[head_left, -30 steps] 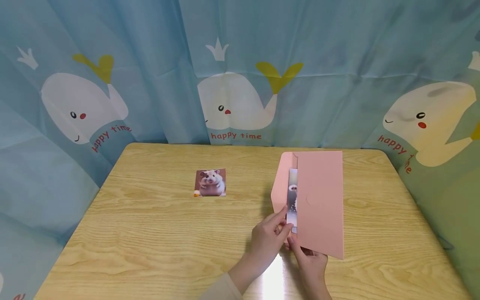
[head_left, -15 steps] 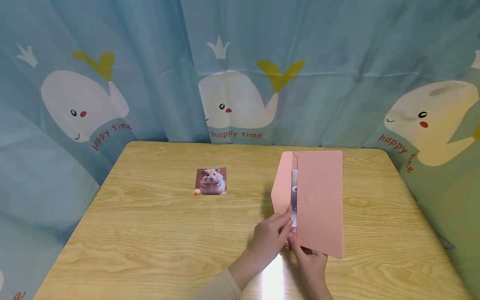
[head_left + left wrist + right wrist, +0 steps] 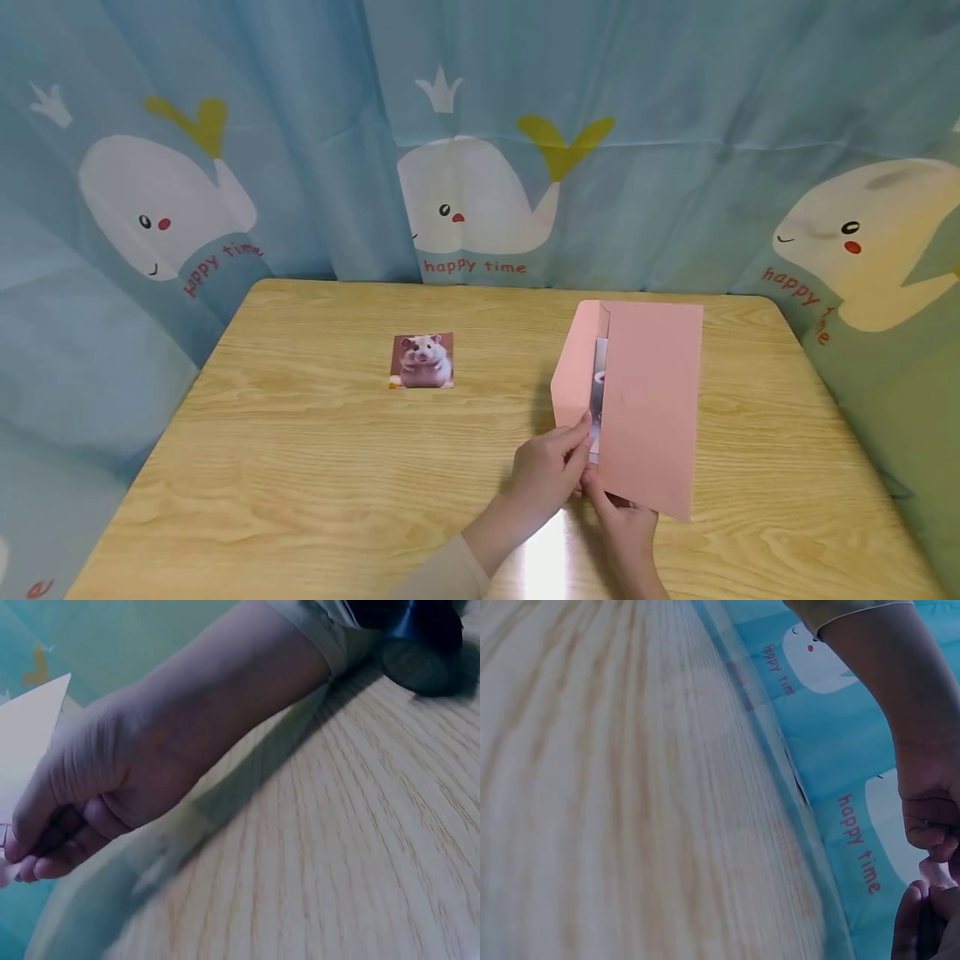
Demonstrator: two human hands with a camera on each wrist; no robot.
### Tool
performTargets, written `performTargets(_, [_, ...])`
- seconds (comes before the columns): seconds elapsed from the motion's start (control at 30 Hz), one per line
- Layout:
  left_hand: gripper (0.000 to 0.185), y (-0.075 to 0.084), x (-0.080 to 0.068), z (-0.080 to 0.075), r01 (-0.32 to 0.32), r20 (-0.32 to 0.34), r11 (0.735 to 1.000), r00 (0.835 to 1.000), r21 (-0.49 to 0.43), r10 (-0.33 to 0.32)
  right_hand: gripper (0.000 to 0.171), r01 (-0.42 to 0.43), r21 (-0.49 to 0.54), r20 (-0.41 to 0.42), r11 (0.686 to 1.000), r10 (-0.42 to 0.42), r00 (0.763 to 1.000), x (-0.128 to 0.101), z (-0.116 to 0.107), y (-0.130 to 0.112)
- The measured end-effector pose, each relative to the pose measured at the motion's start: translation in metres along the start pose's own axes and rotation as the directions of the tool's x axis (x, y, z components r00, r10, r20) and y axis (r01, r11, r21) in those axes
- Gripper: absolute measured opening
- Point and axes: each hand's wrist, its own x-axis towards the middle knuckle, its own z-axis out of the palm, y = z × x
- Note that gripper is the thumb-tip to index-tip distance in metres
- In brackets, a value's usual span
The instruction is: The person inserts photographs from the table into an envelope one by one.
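A pink envelope (image 3: 651,400) stands tilted above the table's right half, with its flap (image 3: 573,371) folded out to the left. In its mouth shows a narrow strip of a grey-and-white photo card (image 3: 597,396); the rest is hidden inside. My left hand (image 3: 547,471) pinches the card's lower part at the opening; its curled fingers also show in the left wrist view, but their contact is partly cut off. My right hand (image 3: 624,525) grips the envelope's lower left corner, thumb in front and fingers behind. Both hands meet at the right wrist view's edge.
A square hamster photo (image 3: 422,361) lies flat on the wooden table (image 3: 337,475), left of the envelope. A blue curtain (image 3: 315,167) with whale prints hangs behind the table and along its sides.
The photo card has slid rightward into the envelope, so a thinner strip of it shows. Envelope and both hands have shifted slightly right. The hamster photo lies where it was.
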Motion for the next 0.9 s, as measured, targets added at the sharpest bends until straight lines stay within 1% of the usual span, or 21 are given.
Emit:
performTargets(0.07, [0.030,0.000,-0.001,-0.001,0.026,0.026,1.000,0.999,0.006,-0.026,0.040,-0.056,-0.052,-0.042,0.997,0.054,0.998,0.000,0.001,-0.001])
performTargets(0.17, [0.032,0.001,-0.004,-0.002,0.082,0.087,0.995,0.993,-0.055,-0.077,0.040,-0.123,-0.101,-0.094,0.987,0.114,0.989,0.000,0.003,-0.002])
performTargets(0.23, [0.033,0.002,-0.005,-0.003,0.127,0.124,0.985,0.986,-0.119,-0.112,0.039,-0.143,-0.105,-0.114,0.984,0.131,0.985,0.000,0.003,-0.003])
performTargets(0.27, [0.032,0.002,-0.006,-0.004,0.141,0.130,0.980,0.984,-0.138,-0.123,0.039,-0.144,-0.102,-0.116,0.984,0.132,0.984,0.000,0.003,-0.003])
performTargets(0.33, [0.031,0.001,-0.007,-0.004,0.156,0.132,0.975,0.982,-0.158,-0.136,0.040,-0.145,-0.088,-0.115,0.985,0.135,0.984,0.000,0.004,-0.003])
performTargets(0.37, [0.030,0.001,-0.007,-0.005,0.153,0.129,0.975,0.983,-0.160,-0.133,0.040,-0.143,-0.081,-0.114,0.986,0.134,0.984,0.000,0.004,-0.003])
performTargets(0.4, [0.030,0.000,-0.008,-0.006,0.147,0.126,0.977,0.984,-0.157,-0.127,0.040,-0.141,-0.076,-0.112,0.987,0.132,0.985,0.000,0.004,-0.003])
performTargets(0.5, [0.027,-0.004,-0.009,-0.009,0.084,0.121,0.989,0.990,-0.123,-0.069,0.039,-0.135,-0.062,-0.108,0.989,0.128,0.986,0.000,0.004,-0.003])
performTargets(0.57, [0.026,-0.006,-0.010,-0.011,-0.004,0.121,0.997,0.993,-0.076,0.014,0.038,-0.137,-0.051,-0.112,0.989,0.131,0.985,0.000,0.004,-0.003])
performTargets(0.63, [0.026,-0.009,-0.011,-0.011,-0.092,0.126,0.995,0.987,-0.040,0.097,0.036,-0.134,-0.031,-0.112,0.990,0.130,0.985,-0.001,0.004,-0.003])
performTargets(0.7, [0.026,-0.011,-0.012,-0.011,-0.151,0.132,0.988,0.980,-0.018,0.152,0.037,-0.130,-0.015,-0.114,0.991,0.127,0.985,-0.001,0.004,-0.003])
performTargets(0.73, [0.026,-0.012,-0.013,-0.011,-0.157,0.137,0.987,0.978,-0.036,0.160,0.039,-0.123,-0.005,-0.111,0.992,0.122,0.986,-0.001,0.004,-0.003])
performTargets(0.8, [0.027,-0.014,-0.015,-0.011,-0.127,0.149,0.985,0.978,-0.119,0.144,0.041,-0.115,0.012,-0.105,0.993,0.115,0.988,-0.002,0.004,-0.004])
performTargets(0.83, [0.028,-0.015,-0.016,-0.012,-0.108,0.152,0.979,0.979,-0.175,0.135,0.043,-0.114,0.013,-0.106,0.993,0.115,0.988,-0.002,0.004,-0.004])
performTargets(0.9, [0.031,-0.017,-0.019,-0.012,-0.103,0.135,0.954,0.980,-0.280,0.145,0.043,-0.122,0.012,-0.113,0.993,0.122,0.986,-0.003,0.004,-0.004])
